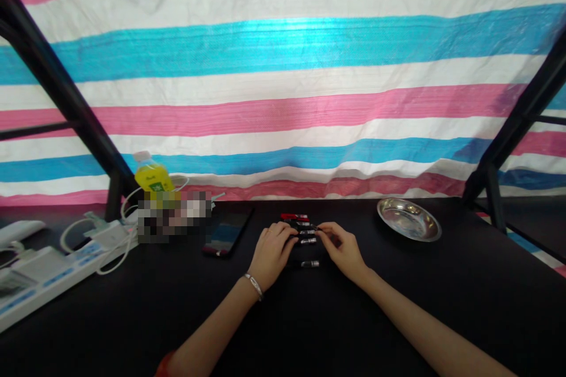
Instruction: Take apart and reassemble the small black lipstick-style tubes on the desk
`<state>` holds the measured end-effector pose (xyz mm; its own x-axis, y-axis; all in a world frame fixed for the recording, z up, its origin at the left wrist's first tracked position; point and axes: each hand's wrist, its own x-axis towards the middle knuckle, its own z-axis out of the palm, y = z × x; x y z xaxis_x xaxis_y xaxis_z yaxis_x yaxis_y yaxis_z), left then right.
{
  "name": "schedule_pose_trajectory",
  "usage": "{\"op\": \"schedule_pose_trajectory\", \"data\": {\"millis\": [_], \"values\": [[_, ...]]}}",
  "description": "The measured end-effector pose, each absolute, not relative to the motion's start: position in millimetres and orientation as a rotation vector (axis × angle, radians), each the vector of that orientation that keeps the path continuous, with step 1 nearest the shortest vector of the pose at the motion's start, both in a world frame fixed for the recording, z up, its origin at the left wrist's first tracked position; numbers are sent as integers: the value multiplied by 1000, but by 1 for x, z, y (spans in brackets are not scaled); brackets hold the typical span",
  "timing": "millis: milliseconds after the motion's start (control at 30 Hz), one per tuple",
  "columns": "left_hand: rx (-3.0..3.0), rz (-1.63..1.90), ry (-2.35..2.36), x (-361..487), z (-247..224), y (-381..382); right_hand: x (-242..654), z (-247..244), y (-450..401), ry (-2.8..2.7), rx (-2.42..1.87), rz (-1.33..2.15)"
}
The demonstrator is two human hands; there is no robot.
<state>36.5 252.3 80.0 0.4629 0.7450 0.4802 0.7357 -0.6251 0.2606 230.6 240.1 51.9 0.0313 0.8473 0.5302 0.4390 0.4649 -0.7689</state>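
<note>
Just below the middle of the frame, both hands meet over a small row of dark tubes (306,232) lying side by side on the black desk (398,306), seemingly so that each can be reached in turn. The left hand (270,252) rests palm down with its fingers curled over the left ends of the tubes, and the right hand (342,250) pinches the right end of one tube between thumb and fingertips; the two appear to grip the same piece from opposite ends. About five tubes can be made out: a red one (294,216) at the far end, three dark ones with silver bands between the hands, and one more (310,263) lying a little apart, nearer the person, though the fingers may hide others. One silver bracelet (254,284) circles the left wrist. One phone (227,230) lies flat, just left of the hands. One shallow metal dish (409,219) sits well apart at centre right. At lower left, one white power strip (53,274) with plugged cables, and one yellow bottle (152,178) behind it.
</note>
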Motion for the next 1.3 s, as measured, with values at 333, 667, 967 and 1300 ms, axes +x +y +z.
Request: {"op": "schedule_pose_trajectory", "data": {"millis": [333,667,967,1300], "values": [[2583,621,1378,31,74,260,234,48,248,-1350,-1165,595],[2703,640,1287,32,78,258,234,46,251,-1349,-1181,574],[2566,880,1341,32,78,260,237,45,251,-1231,-1212,566],[2502,1156,1363,29,71,265,236,43,249,-1289,-1184,501]]}}
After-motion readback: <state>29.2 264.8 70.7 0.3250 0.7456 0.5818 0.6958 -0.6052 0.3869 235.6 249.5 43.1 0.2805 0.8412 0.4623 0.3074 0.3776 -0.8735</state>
